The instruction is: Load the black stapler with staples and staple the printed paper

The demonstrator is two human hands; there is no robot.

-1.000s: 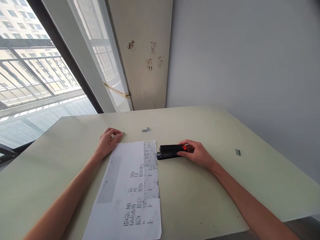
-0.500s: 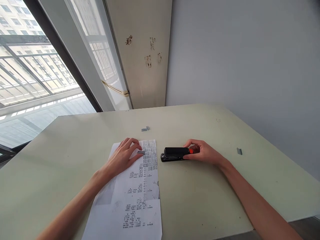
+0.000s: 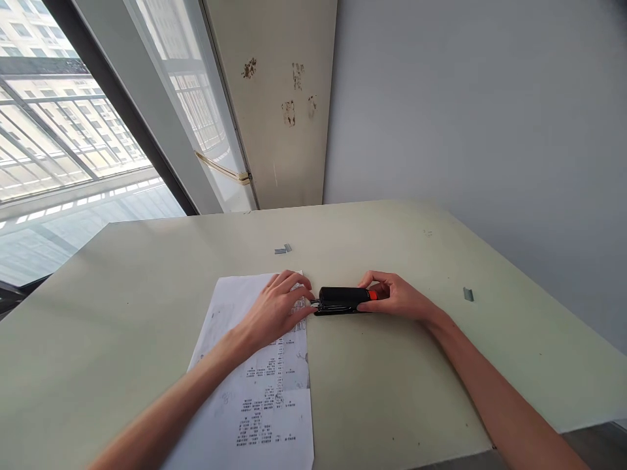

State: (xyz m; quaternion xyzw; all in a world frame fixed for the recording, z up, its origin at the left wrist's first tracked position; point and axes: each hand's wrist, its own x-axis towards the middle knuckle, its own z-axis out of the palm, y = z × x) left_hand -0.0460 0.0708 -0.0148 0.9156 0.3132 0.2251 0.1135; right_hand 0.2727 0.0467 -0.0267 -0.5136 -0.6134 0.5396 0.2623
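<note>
Meeting at the black stapler (image 3: 343, 299), mid-table, just right of the printed sheet (image 3: 264, 391).
Pinching its rear end by the orange tab with the right hand (image 3: 399, 299), fingers curled around it, probably to keep it from sliding on the table (image 3: 416, 405). Resting the left hand (image 3: 274, 310) on the sheet's far right corner, fingertips bunched against the stapler's nose; no telling what, if anything, held between them. Loose staple strip (image 3: 283, 249) farther off.
</note>
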